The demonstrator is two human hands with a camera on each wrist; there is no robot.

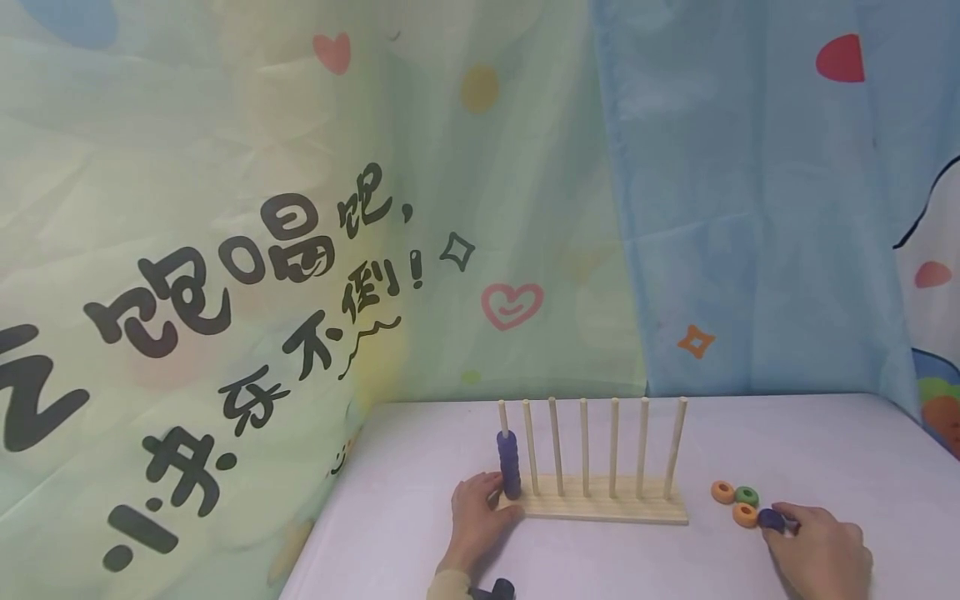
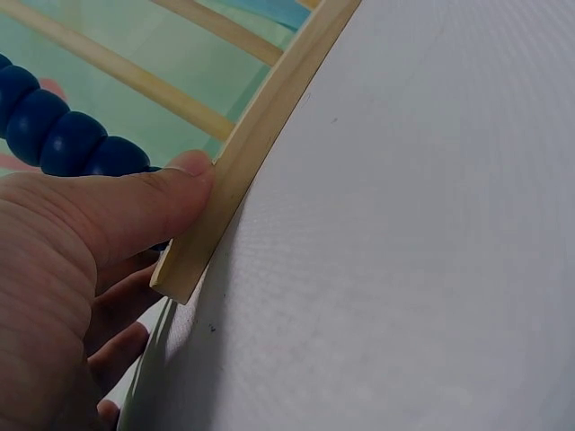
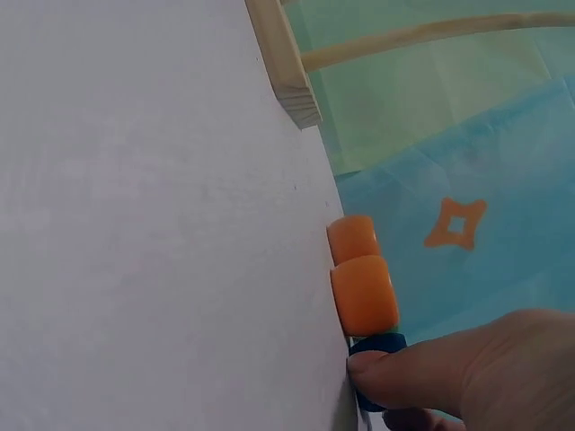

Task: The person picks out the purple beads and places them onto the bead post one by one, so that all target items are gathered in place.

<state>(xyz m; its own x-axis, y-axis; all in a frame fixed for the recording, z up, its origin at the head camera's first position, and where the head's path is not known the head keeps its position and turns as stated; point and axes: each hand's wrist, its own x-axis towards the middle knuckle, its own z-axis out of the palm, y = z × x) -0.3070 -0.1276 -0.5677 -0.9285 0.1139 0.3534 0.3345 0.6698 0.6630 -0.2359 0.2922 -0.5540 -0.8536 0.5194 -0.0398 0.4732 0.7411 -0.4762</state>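
At the left end of a wooden peg rack (image 1: 600,511), my left hand (image 1: 480,512) grips the base, its thumb (image 2: 175,193) on the front edge and the fingers partly hidden behind. A stack of dark blue ring beads (image 1: 508,467) fills most of the leftmost upright peg. The other pegs are bare. To the right of the rack, my right hand (image 1: 821,546) pinches a dark blue bead (image 1: 770,520) at the table surface. Close beside that bead lie two orange beads (image 3: 365,296) and a green bead (image 1: 753,500), which is mostly hidden in the right wrist view.
The rack stands on a pale table (image 1: 405,467). Behind the table hangs a printed cloth (image 1: 525,208) in green and blue. A small black object (image 1: 502,589) shows by the left wrist at the bottom edge.
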